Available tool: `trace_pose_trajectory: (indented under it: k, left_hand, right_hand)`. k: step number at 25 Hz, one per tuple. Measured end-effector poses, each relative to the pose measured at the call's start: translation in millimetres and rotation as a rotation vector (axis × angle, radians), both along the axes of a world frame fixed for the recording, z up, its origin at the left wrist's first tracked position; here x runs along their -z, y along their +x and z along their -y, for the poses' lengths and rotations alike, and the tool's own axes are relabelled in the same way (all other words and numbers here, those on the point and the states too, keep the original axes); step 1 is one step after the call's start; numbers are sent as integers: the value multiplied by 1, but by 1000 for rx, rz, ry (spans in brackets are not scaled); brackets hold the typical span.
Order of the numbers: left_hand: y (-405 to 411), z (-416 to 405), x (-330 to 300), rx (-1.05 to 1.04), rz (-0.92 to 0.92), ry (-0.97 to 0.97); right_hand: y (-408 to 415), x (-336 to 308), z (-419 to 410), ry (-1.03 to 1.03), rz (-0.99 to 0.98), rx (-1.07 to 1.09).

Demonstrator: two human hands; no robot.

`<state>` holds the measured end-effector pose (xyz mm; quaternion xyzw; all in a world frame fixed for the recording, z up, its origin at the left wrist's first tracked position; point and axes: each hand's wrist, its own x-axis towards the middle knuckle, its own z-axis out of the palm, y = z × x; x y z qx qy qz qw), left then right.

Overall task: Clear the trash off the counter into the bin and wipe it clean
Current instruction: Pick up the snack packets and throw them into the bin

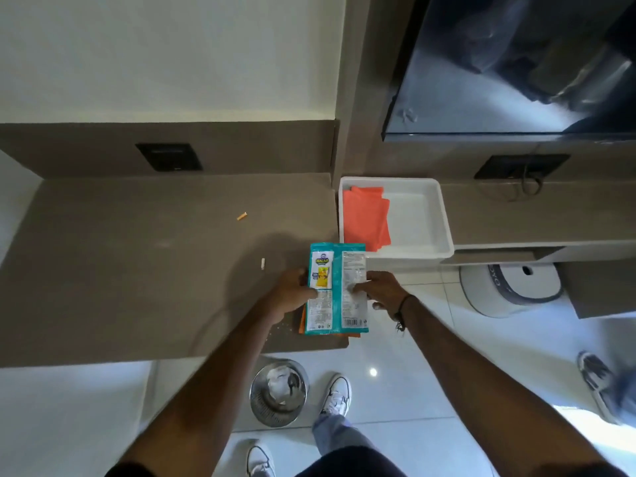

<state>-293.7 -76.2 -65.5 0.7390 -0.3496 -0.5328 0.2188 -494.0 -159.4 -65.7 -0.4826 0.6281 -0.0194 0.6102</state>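
Observation:
A flat teal snack wrapper (335,290) with white label panels is held above the right end of the brown counter (137,263). My left hand (290,292) grips its left edge and my right hand (380,290) grips its right edge. An orange wrapper (303,321) peeks out underneath it. Two small scraps lie on the counter: an orange stub (242,216) further back and a white one (263,263) closer to my left hand. Crumbs dot the counter near its front right corner. A steel bin (278,390) with trash in it stands on the floor below the counter edge.
A white tray (423,215) holding a folded orange cloth (366,218) sits to the right of the counter. A round white appliance (512,287) rests on the tiled floor at the right. Another person's shoe (599,383) is at the far right. A dark screen hangs above.

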Motion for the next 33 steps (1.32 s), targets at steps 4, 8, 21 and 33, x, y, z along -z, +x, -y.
trace_pose_trajectory:
  k: [4,8,21,33]
  left_hand:
    - [-7,-42,-15,126,-80,14]
    - [-4,-112,-11,389,-90,71]
    - [27,-263,224,159,316,35]
    - [31,-318,401,26,355,211]
  right_hand:
    - [-31,-16,-49,-5,-81,-144]
    - [-34,-20,-115,-73,-175,-373]
    - [55,226,-259,-92,-315,-269]
    - [43,409,-287,-125,-309,-321]
